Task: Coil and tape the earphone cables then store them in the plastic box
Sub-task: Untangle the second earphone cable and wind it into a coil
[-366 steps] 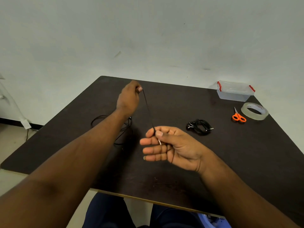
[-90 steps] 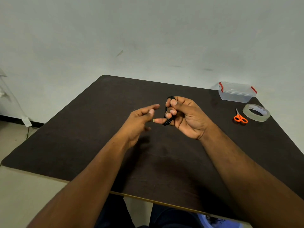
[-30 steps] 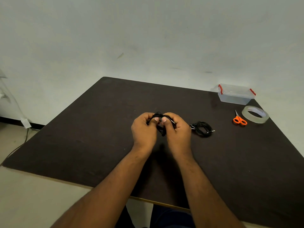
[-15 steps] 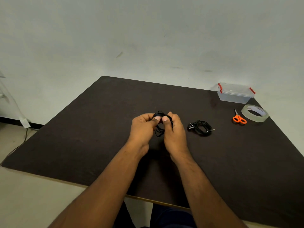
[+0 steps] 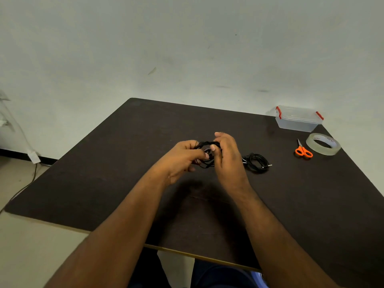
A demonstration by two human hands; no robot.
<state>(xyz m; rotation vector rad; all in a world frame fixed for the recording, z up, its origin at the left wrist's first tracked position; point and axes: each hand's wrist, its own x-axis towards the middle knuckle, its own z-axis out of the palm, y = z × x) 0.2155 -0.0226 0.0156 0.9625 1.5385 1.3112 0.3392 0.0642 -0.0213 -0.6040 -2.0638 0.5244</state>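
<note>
The coiled earphone cable point(image 5: 206, 154) sits between your two hands at the centre of the frame, lifted just above the dark worktop point(image 5: 108, 163). Your left hand point(image 5: 182, 159) pinches the loops with curled fingers; your right hand point(image 5: 227, 154) holds the other side with its thumb on the coil while its upper fingers stand straighter. A second ago both hands were closed tight over the bundle; now the right hand's grip has loosened and its fingers have lifted, which suggests the coil is formed and you are settling it before reaching for tape.

Just right of your right hand a second coiled cable point(image 5: 256, 163) lies flat on the worktop, with no tape on it that I can make out. Further toward the right edge are the orange scissors point(image 5: 303, 151) and, just beside them, the tape roll point(image 5: 323, 144). The plastic box point(image 5: 298, 118) stands at the far right corner with its lid on, close to the worktop's back edge.

The stretch between your hands and the tape holds only the lying coil, so pass over it. The whole left half of the worktop gives you room to set things down.
</note>
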